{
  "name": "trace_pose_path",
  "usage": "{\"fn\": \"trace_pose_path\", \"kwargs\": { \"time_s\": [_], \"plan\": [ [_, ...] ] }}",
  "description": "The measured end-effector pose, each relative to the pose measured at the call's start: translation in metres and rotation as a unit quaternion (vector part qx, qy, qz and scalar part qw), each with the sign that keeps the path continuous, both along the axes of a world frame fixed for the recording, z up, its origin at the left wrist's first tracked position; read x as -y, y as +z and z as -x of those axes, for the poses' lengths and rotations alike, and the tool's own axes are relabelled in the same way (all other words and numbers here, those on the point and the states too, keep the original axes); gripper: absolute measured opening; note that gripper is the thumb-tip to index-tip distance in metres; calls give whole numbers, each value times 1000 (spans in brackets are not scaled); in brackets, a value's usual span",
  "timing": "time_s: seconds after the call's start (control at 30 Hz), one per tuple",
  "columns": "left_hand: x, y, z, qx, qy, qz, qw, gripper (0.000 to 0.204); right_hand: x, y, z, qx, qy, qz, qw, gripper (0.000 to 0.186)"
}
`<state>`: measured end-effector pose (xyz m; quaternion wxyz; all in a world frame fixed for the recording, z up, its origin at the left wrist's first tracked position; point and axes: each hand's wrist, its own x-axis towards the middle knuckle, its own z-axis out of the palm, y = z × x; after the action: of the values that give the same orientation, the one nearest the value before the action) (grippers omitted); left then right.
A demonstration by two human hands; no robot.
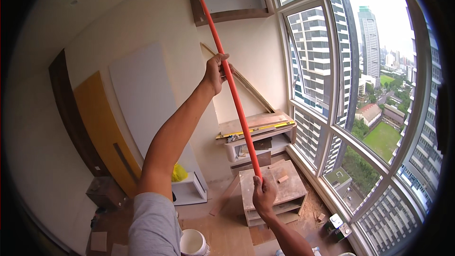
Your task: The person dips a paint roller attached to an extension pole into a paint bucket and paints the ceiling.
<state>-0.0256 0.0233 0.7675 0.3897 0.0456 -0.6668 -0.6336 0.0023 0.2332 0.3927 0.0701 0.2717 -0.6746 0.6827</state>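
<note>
A long orange pole (237,106) rises diagonally, its upper end near the ceiling just left of a wall-mounted dark wood cabinet (230,17). My left hand (216,72) is closed round the pole at mid-height, arm stretched up. My right hand (264,196) grips the pole's lower part, in front of a dusty small wooden cabinet (282,189) with a small wood block (283,178) on top. Behind the pole, a long timber strip (251,87) leans on the wall above a shelf unit (234,148) bearing boards and a yellow level (279,124).
Tall windows (379,141) line the right, with metal cans (339,227) below. At left are leaning panels (102,123), a white shelf box (194,194) with a yellow bag (178,172), and a small dark cabinet (106,192). A white bucket (203,244) stands at bottom centre; wood scraps (315,204) litter the floor.
</note>
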Motion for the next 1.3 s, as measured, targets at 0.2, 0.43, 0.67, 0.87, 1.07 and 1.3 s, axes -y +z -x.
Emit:
{"fn": "trace_pose_path", "kwargs": {
  "time_s": [0.2,0.43,0.67,0.87,1.07,1.3],
  "plan": [
    [24,8,11,3,12,-4,1000,44,20,14,4,4,1,-28,1000,40],
    [25,16,9,2,29,3,1000,44,18,27,-1,3,-7,-22,1000,42],
    [-21,-17,-27,10,-29,68,997,31,-29,-15,-18,-14,-3,-13,1000,38],
    [-95,-79,-92,56,-164,98,980,53,-109,-109,-48,25,52,11,998,37],
    [-187,-119,-159,76,-270,148,948,94,-192,-173,-94,27,39,62,997,37],
    [-251,-142,-199,108,-348,132,922,117,-272,-208,-127,-22,-13,22,999,51]
  ]
}}
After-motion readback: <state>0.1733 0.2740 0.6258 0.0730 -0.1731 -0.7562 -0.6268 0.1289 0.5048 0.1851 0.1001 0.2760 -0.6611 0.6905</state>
